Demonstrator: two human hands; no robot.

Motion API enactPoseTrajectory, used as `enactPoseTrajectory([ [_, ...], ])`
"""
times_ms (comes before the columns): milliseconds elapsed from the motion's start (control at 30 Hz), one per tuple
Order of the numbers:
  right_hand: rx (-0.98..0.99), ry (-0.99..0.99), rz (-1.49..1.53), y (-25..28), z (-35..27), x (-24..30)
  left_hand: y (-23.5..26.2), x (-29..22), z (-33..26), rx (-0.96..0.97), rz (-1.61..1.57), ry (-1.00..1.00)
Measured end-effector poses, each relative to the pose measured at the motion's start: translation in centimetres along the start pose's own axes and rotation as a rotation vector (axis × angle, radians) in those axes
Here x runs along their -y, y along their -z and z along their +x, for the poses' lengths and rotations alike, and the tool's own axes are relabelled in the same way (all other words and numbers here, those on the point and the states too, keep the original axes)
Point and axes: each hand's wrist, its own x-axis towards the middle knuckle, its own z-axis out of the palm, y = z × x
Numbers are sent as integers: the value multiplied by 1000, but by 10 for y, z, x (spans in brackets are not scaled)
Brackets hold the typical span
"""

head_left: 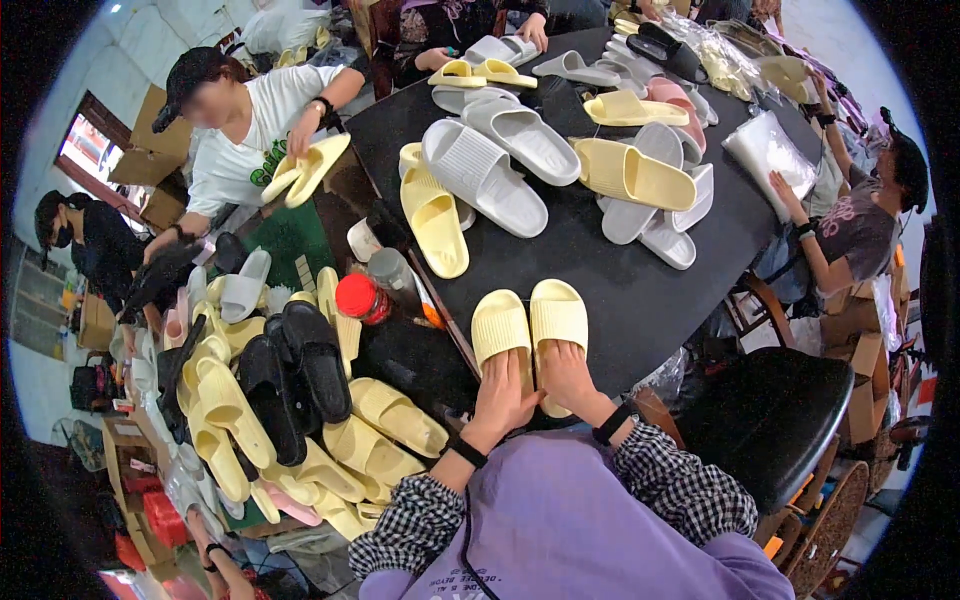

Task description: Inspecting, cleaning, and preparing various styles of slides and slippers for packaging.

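Side by side at the near edge of the black table [640, 325] lie two pale yellow slide slippers, their ribbed straps toward the far side. My left hand [505, 395] grips the left yellow slipper [500, 320], its fingers resting in the footbed and partly out of sight. My right hand [567, 380] holds the right yellow slipper [559, 312] the same way, fingertips reaching under the strap. Beyond them, a yellow slipper [433, 225] and a grey slipper [490, 180] lie among several more grey and yellow ones.
To the left is a heap of yellow slippers [230, 405] and black slippers [315, 360]. A red-lidded jar [361, 299] and a grey bottle [394, 275] stand beside the table. A co-worker's hand [300, 135] holds yellow slippers; another person touches clear bags [768, 160]. A black chair [765, 425] is at right.
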Motion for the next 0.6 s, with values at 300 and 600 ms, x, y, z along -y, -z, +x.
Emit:
enactPoseTrajectory([
  [300,-53,-2,17,-35,34,-22,-35,10,26,147,-18,144],
  [600,30,-104,121,-38,33,-25,-48,17,27,48,48,136],
])
